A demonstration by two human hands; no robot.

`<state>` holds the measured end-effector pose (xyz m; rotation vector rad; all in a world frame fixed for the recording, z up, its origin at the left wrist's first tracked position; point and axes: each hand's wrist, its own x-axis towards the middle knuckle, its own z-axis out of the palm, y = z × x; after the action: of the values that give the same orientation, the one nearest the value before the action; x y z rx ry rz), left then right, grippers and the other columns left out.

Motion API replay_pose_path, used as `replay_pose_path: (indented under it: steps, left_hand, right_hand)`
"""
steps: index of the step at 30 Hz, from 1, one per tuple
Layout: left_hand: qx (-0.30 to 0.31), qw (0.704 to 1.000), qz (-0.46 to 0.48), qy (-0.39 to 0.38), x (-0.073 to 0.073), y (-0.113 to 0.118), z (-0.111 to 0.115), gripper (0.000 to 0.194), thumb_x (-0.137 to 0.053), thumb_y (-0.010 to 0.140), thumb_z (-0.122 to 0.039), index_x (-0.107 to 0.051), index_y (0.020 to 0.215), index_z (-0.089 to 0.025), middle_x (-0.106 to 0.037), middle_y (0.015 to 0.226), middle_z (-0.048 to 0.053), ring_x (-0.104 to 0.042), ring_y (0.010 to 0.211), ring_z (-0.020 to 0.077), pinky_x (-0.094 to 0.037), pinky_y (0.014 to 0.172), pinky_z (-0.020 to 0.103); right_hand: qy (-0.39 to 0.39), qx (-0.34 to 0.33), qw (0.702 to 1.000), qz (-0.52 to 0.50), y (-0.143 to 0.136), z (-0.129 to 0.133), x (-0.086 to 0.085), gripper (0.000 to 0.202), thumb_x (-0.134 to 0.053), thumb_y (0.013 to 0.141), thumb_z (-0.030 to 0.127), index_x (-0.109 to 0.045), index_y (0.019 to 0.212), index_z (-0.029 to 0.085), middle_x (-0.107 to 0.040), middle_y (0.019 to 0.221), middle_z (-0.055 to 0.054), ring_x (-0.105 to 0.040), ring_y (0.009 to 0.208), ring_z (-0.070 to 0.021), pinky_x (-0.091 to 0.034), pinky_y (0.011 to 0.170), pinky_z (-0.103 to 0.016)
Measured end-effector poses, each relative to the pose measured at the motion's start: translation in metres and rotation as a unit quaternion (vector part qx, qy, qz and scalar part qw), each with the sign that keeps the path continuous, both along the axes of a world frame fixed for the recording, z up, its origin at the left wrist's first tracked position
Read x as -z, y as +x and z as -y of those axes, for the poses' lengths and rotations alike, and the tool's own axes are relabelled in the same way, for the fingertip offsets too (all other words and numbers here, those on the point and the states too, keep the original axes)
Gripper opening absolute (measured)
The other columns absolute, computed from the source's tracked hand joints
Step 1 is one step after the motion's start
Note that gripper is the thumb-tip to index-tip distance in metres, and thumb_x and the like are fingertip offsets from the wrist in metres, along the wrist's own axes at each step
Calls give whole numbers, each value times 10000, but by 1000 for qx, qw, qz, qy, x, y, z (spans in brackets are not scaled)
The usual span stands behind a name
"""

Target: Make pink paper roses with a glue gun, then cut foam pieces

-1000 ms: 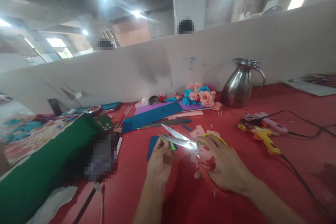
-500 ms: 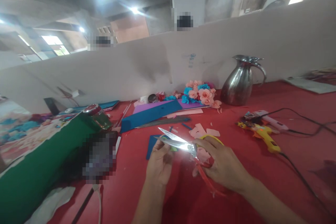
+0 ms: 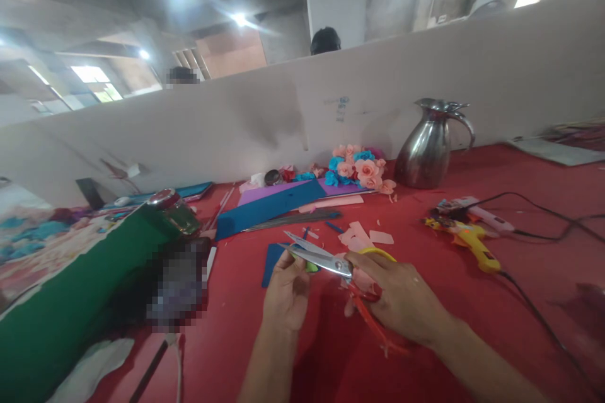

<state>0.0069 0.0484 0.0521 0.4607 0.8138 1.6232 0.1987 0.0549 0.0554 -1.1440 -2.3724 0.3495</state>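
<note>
My right hand [image 3: 401, 296] is wrapped round the scissors [image 3: 326, 260], whose long silver blades point left and stand slightly apart. Red shows at their handle below my fingers, and a yellow loop [image 3: 380, 253] curves above my knuckles. My left hand [image 3: 286, 293] is pinched closed right at the blade tips. Whatever lies between its fingertips is too small to make out. Behind that hand lie a dark blue piece [image 3: 271, 261] and a small green bit [image 3: 312, 267]. Pink paper scraps [image 3: 357, 236] are scattered just past the scissors.
Pink and blue paper flowers [image 3: 362, 167] lie by the partition, beside a steel jug [image 3: 423, 151]. Corded glue guns [image 3: 475, 245] rest at right. Blue sheets [image 3: 269, 208] lie at the back. A green box side [image 3: 108, 271], a glass jar [image 3: 177, 211] and a blurred dark object [image 3: 177, 283] stand left.
The scissor blades have come a little closer together, and the bright glare on them has faded. Both hands stay in nearly the same place. The whole view has shifted slightly.
</note>
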Motion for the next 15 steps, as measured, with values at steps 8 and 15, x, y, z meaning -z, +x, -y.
replay_pose_path:
  steps: [8,15]
  left_hand:
    - [0,1000,15,-12,2,-2,0,235,-834,519,-152,-649,665,-154,-643,630,-12,-584,582,105,-448,604,225]
    - [-16,999,15,-23,2,-4,0,278,-853,503,-193,-624,655,-155,-620,588,-25,-573,537,100,-445,557,218]
  right_hand:
    - [-42,-21,998,-35,1,1,1,178,-524,829,277,-547,1000,235,-701,925,-39,-642,908,-197,-472,705,-257]
    - [-105,10,993,-58,5,0,0,230,-490,839,261,-501,1069,263,-694,888,-9,-658,765,-185,-441,610,-247]
